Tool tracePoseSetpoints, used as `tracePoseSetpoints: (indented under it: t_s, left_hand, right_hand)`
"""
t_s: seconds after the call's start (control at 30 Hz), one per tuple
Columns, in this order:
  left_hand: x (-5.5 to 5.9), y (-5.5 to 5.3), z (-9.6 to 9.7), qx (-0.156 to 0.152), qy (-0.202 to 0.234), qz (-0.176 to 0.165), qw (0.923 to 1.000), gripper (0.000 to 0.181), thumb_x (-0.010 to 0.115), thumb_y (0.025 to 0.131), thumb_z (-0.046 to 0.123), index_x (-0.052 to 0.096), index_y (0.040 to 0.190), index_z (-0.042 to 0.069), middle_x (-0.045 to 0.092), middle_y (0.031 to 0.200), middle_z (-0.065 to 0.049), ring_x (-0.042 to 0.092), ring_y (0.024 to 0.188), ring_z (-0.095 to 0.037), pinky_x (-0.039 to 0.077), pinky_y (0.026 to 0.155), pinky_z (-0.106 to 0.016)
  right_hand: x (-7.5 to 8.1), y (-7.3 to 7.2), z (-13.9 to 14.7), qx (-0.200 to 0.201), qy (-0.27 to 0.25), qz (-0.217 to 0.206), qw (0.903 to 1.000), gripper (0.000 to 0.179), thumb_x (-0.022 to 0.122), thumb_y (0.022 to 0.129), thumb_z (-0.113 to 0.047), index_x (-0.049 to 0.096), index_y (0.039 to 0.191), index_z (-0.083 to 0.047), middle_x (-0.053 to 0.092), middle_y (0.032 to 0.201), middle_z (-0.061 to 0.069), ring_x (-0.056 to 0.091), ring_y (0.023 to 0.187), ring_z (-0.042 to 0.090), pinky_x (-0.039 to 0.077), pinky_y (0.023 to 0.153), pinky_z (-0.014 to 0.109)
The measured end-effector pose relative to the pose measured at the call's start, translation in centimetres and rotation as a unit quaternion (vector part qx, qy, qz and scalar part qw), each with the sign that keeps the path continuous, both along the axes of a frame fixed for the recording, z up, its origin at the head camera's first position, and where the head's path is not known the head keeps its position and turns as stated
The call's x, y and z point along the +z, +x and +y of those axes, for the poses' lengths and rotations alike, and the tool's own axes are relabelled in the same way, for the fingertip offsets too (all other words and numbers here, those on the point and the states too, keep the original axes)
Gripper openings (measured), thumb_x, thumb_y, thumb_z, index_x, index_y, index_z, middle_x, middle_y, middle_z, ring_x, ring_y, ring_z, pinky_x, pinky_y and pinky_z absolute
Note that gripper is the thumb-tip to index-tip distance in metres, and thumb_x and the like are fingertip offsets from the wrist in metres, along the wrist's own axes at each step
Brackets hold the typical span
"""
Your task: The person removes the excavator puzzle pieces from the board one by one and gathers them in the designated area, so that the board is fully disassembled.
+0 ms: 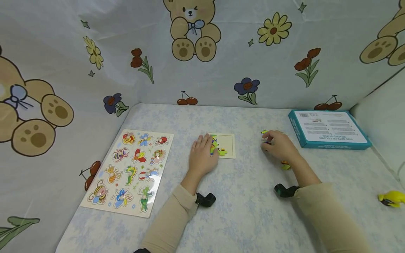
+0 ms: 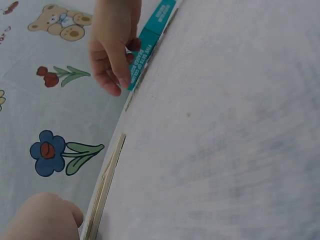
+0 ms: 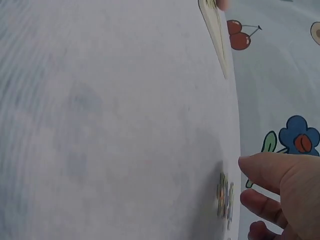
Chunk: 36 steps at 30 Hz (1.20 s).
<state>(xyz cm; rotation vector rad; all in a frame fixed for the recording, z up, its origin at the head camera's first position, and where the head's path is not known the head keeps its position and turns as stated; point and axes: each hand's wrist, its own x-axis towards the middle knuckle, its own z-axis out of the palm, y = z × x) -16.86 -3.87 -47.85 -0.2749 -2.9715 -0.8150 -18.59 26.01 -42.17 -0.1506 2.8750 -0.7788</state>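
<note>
My left hand (image 1: 202,154) lies flat with straight fingers over the left side of a small wooden puzzle tray (image 1: 228,141). Part of the tray is covered by that hand; colourful joined puzzle pieces (image 1: 221,152) show beside its thumb. To the right, my right hand (image 1: 280,146) hovers low over loose puzzle pieces (image 3: 224,195), fingers bent. In the right wrist view its thumb and fingers stand apart with nothing seen between them. A green piece (image 1: 264,132) peeks out beyond the fingers, and a yellow-red piece (image 1: 285,165) lies below the wrist.
A board of insect pictures (image 1: 131,172) lies on the left of the table. At the back right is a teal box (image 1: 330,128). A yellow toy (image 1: 392,199) sits at the right edge. Behind the table hangs a bear-print cloth (image 1: 227,70).
</note>
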Motion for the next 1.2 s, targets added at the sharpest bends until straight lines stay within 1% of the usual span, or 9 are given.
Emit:
tracePoseSetpoints:
  t_s: [0.1, 0.2, 0.27, 0.4, 0.57, 0.7, 0.97, 1.13, 1.2]
  left_hand:
    - [0.1, 0.0, 0.0, 0.012, 0.007, 0.004, 0.9999, 0.056, 0.035, 0.102, 0.035, 0.035, 0.156, 0.018, 0.026, 0.165, -0.002, 0.014, 0.156, -0.024, 0.011, 0.128, -0.045]
    - [0.3, 0.1, 0.0, 0.026, 0.015, 0.009, 0.9995, 0.052, 0.035, 0.103, 0.033, 0.040, 0.153, 0.019, 0.031, 0.163, -0.002, 0.016, 0.155, -0.025, 0.012, 0.127, -0.047]
    - [0.4, 0.2, 0.0, 0.032, 0.018, 0.010, 0.9993, 0.050, 0.036, 0.103, 0.032, 0.043, 0.152, 0.021, 0.034, 0.162, -0.003, 0.018, 0.155, -0.026, 0.012, 0.127, -0.048]
    - [0.5, 0.2, -0.1, 0.033, 0.011, 0.010, 0.9993, 0.047, 0.037, 0.104, 0.030, 0.049, 0.148, 0.022, 0.036, 0.161, -0.002, 0.021, 0.154, -0.027, 0.014, 0.127, -0.049]
    - [0.6, 0.2, -0.1, 0.030, -0.007, 0.013, 0.9994, 0.045, 0.040, 0.104, 0.030, 0.051, 0.147, 0.022, 0.038, 0.160, -0.003, 0.023, 0.153, -0.027, 0.016, 0.126, -0.049]
    - [0.6, 0.2, -0.1, 0.028, -0.007, 0.015, 0.9995, 0.045, 0.040, 0.103, 0.029, 0.052, 0.146, 0.021, 0.039, 0.159, -0.003, 0.024, 0.153, -0.028, 0.017, 0.126, -0.050]
    - [0.5, 0.1, -0.2, 0.028, -0.007, 0.021, 0.9994, 0.045, 0.040, 0.103, 0.029, 0.052, 0.146, 0.020, 0.041, 0.158, -0.004, 0.025, 0.152, -0.028, 0.018, 0.126, -0.051]
    - [0.6, 0.1, -0.1, 0.029, -0.007, 0.018, 0.9994, 0.045, 0.042, 0.103, 0.028, 0.052, 0.146, 0.019, 0.041, 0.158, -0.004, 0.025, 0.152, -0.028, 0.018, 0.126, -0.050]
    - [0.7, 0.2, -0.1, 0.029, -0.006, 0.016, 0.9994, 0.045, 0.042, 0.102, 0.027, 0.052, 0.146, 0.019, 0.041, 0.158, -0.003, 0.025, 0.152, -0.028, 0.018, 0.126, -0.050]
  right_hand:
    - [0.0, 0.1, -1.8, 0.011, -0.023, 0.000, 0.9997, 0.036, 0.064, 0.095, -0.019, 0.059, 0.128, -0.005, 0.058, 0.113, 0.016, 0.051, 0.101, 0.031, 0.049, 0.085, 0.045]
    - [0.0, 0.3, -4.0, 0.022, -0.035, -0.003, 0.9992, 0.036, 0.065, 0.095, -0.020, 0.060, 0.129, -0.009, 0.059, 0.113, 0.013, 0.051, 0.103, 0.029, 0.047, 0.087, 0.045]
    - [0.0, 0.4, -5.4, 0.038, -0.039, 0.000, 0.9985, 0.036, 0.066, 0.095, -0.021, 0.061, 0.129, -0.010, 0.060, 0.112, 0.011, 0.051, 0.104, 0.029, 0.047, 0.087, 0.045]
    - [-0.3, 0.5, -8.2, 0.088, -0.037, 0.012, 0.9953, 0.036, 0.069, 0.093, -0.026, 0.065, 0.127, -0.012, 0.063, 0.106, 0.007, 0.052, 0.101, 0.026, 0.045, 0.088, 0.043]
    - [-1.0, 0.7, -10.5, 0.130, -0.027, 0.019, 0.9910, 0.036, 0.073, 0.090, -0.032, 0.068, 0.122, -0.014, 0.063, 0.101, 0.003, 0.050, 0.096, 0.024, 0.042, 0.083, 0.038]
    - [-1.4, 0.6, -11.4, 0.141, -0.011, 0.030, 0.9894, 0.034, 0.074, 0.089, -0.032, 0.070, 0.117, -0.014, 0.062, 0.101, 0.003, 0.049, 0.093, 0.023, 0.041, 0.080, 0.036]
    - [-1.5, 0.5, -11.9, 0.134, -0.014, 0.015, 0.9907, 0.029, 0.074, 0.090, -0.030, 0.068, 0.113, -0.013, 0.062, 0.108, 0.004, 0.050, 0.100, 0.024, 0.043, 0.087, 0.040]
    - [-1.4, 0.4, -11.8, 0.159, 0.001, 0.021, 0.9870, 0.028, 0.070, 0.093, -0.028, 0.067, 0.113, -0.010, 0.062, 0.108, 0.006, 0.051, 0.102, 0.025, 0.045, 0.089, 0.041]
    - [-1.3, 0.4, -11.8, 0.175, 0.009, 0.028, 0.9842, 0.028, 0.069, 0.094, -0.027, 0.066, 0.113, -0.008, 0.061, 0.107, 0.007, 0.051, 0.100, 0.025, 0.045, 0.087, 0.040]
